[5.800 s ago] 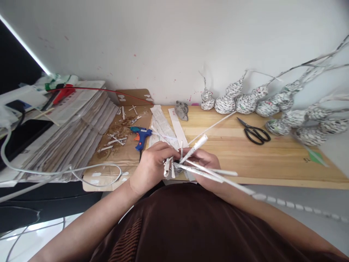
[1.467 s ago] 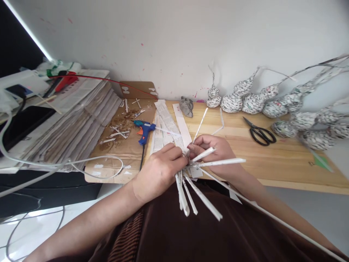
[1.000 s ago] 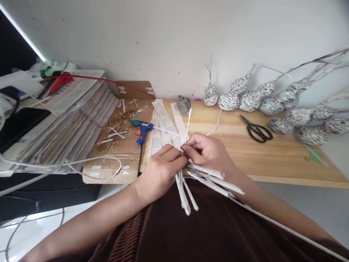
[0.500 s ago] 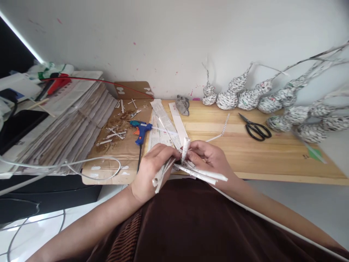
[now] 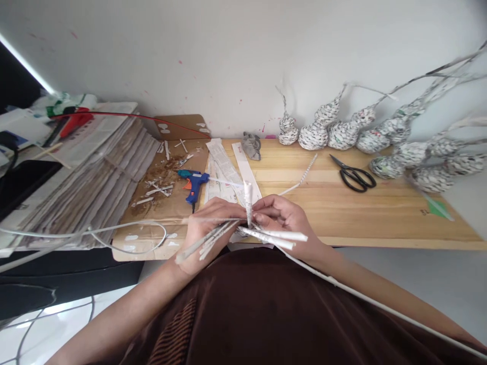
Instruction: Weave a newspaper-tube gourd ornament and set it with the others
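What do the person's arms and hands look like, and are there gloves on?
No gloves: the left hand and right hand are both bare. No rings show on the fingers, though parts are hidden. The forearms are bare too, with no watch or bracelet visible. The person wears dark brown clothing with a striped patch on the left side.

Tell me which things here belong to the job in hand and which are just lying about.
In use:
left hand, right hand, the paper tubes they hold

Seemingly just lying about:
glue gun, scissors, paper strips, woven paper shapes, newspaper stack
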Demonstrator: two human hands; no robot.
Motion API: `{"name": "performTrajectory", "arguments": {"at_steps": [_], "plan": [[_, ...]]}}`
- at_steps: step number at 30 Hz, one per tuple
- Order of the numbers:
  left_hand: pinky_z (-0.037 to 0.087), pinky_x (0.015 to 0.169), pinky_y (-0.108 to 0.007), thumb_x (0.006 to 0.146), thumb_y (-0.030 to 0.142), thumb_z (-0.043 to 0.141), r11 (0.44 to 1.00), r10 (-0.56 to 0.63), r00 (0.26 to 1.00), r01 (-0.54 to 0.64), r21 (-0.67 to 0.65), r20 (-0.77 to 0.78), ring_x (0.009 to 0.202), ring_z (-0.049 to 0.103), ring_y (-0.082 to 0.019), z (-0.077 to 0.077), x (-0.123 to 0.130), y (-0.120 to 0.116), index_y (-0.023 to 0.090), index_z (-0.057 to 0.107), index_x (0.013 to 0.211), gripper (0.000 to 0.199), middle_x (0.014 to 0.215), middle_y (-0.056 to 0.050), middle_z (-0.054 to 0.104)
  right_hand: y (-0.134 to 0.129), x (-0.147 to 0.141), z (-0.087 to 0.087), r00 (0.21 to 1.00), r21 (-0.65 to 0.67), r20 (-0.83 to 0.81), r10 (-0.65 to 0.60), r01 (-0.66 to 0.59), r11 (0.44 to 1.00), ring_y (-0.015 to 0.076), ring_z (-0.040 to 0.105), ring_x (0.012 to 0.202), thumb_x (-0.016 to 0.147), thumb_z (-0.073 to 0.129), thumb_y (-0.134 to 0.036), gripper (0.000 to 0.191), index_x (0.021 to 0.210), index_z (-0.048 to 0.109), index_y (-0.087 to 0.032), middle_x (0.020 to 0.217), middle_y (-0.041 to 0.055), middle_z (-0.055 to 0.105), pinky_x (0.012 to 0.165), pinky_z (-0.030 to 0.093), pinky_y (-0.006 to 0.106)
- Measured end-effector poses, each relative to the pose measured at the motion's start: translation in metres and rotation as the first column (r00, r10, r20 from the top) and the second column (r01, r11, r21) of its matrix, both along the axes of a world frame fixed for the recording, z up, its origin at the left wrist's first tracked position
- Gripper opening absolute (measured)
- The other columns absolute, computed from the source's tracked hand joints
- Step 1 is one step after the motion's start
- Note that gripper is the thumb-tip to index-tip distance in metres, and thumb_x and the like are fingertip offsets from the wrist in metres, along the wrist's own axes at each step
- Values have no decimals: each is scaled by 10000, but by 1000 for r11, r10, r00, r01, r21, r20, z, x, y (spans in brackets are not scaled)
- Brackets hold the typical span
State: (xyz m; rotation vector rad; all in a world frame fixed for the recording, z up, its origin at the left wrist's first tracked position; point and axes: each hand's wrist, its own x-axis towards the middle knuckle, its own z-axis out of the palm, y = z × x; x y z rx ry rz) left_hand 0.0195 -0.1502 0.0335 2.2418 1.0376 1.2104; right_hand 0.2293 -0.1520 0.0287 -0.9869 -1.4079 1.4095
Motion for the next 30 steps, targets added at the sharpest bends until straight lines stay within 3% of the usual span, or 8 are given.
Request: {"name": "performTrajectory", "arguments": {"at_steps": [5,10,15,20,22,25,27,30], "plan": [[571,884,-358,927,222,693,998,-52,993,55,27,-102,969,722,-197,3,-8,4,244,766,1024,123,1045,-51,784,-3,2,3,997,74,81,3,-9,997,217,767,907,907,701,-345,202,1037,676,-193,945,70,792,820,594,333],[561,853,-309,941,176,658,984,-52,966,93,151,-253,930,708,-171,4,-7,11,234,731,1021,123,1039,-39,771,1,1,3,1000,-26,-10,8,-8,1000,207,760,870,873,731,-356,244,1062,690,-207,925,54,785,753,594,317],[562,835,-292,897,58,625,948,97,967,-17,318,-237,867,701,-162,11,-3,2,220,681,932,175,944,-18,765,13,3,0,985,-136,-153,-83,62,989,143,687,684,825,772,-482,310,872,690,-186,781,23,737,656,570,277],[576,842,-318,863,70,656,880,256,940,-131,456,-224,882,706,-185,20,-4,-4,253,653,930,194,960,-7,751,18,0,-6,989,-228,-146,-9,-25,973,100,590,568,807,796,-466,322,920,686,-185,706,-17,672,544,498,237],[575,827,-309,862,71,650,876,277,937,-157,456,-211,870,701,-182,21,-5,-3,247,645,901,181,947,-6,743,18,-4,-5,988,-194,-146,52,-80,978,96,585,591,799,814,-402,368,1080,690,-200,746,-26,668,556,493,233],[564,806,-276,856,51,637,900,283,942,-196,389,-182,849,692,-159,18,-6,-3,226,634,846,176,896,2,722,19,-13,-2,965,-171,-210,157,-194,966,102,611,678,736,867,-320,587,1269,637,-231,891,-10,690,588,498,231],[553,787,-259,851,45,636,931,269,951,-215,296,-154,831,685,-144,13,-6,-3,216,628,822,173,866,8,707,21,-20,0,953,-207,-247,172,-226,952,99,596,654,728,871,-346,572,1241,656,-214,895,-1,689,549,480,228],[546,781,-254,833,49,651,954,264,956,-238,185,-130,838,683,-144,6,-6,-2,213,628,815,166,861,8,700,25,-29,-1,955,-253,-274,114,-186,949,70,485,513,771,821,-450,439,1084,716,-161,697,-28,624,445,392,213]]}}
